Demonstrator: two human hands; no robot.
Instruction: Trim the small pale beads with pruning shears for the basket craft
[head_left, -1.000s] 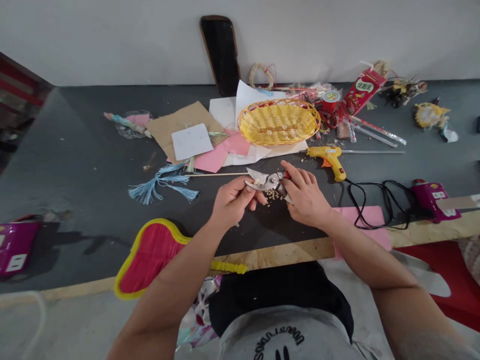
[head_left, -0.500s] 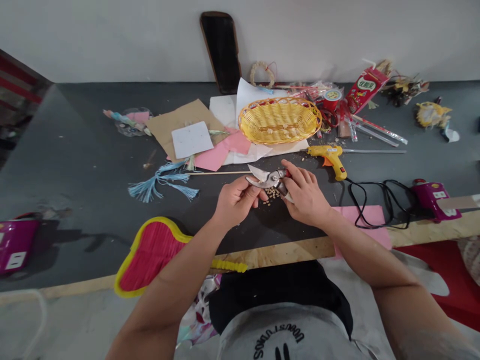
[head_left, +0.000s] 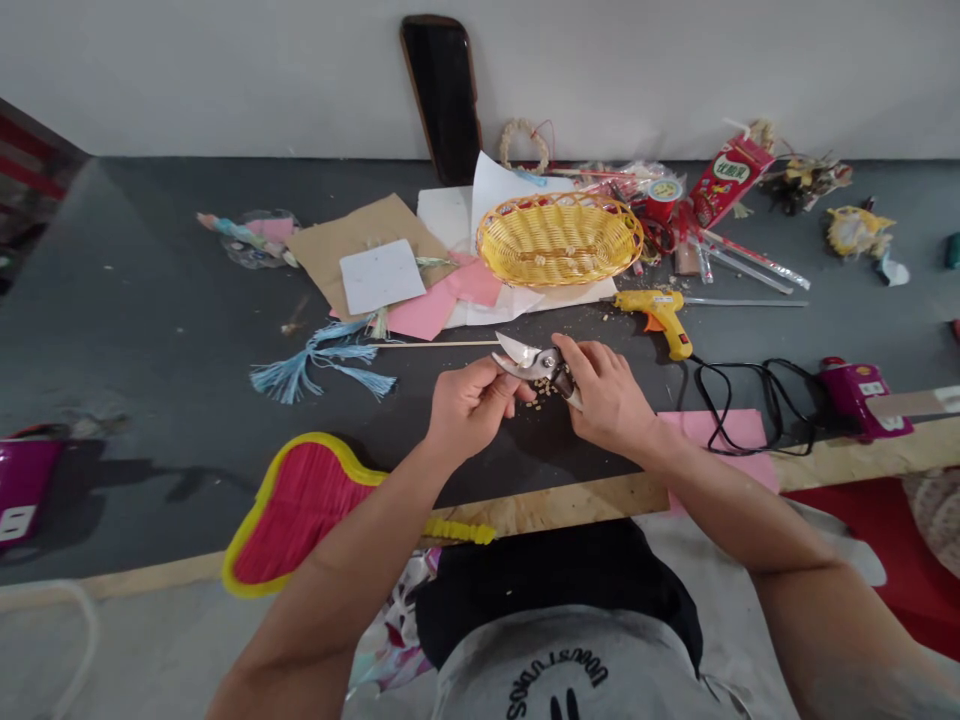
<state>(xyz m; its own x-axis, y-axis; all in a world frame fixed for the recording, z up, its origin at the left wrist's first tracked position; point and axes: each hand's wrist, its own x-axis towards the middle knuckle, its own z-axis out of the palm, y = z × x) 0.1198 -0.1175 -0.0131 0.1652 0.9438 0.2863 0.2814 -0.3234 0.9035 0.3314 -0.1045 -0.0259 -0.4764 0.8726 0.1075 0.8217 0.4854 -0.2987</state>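
My right hand is closed around the handles of metal pruning shears. Their blades point left and stand slightly apart, over my left hand's fingertips. My left hand is pinched right at the lower blade; whatever its fingers hold is too small or hidden to make out. Below the shears, small pale cut bits lie scattered on the dark tabletop. A thin pale stick lies just behind my left hand, its left end near a blue tassel.
Behind my hands are a yellow woven basket, paper sheets and a yellow glue gun, its black cord looping right. A red-and-yellow fuzzy piece overhangs the front edge by my left forearm. A phone leans on the wall.
The fingers of my right hand have drawn in around the shears' handles, and the red handle part no longer shows. My left hand stays almost in place. The view has shifted slightly.
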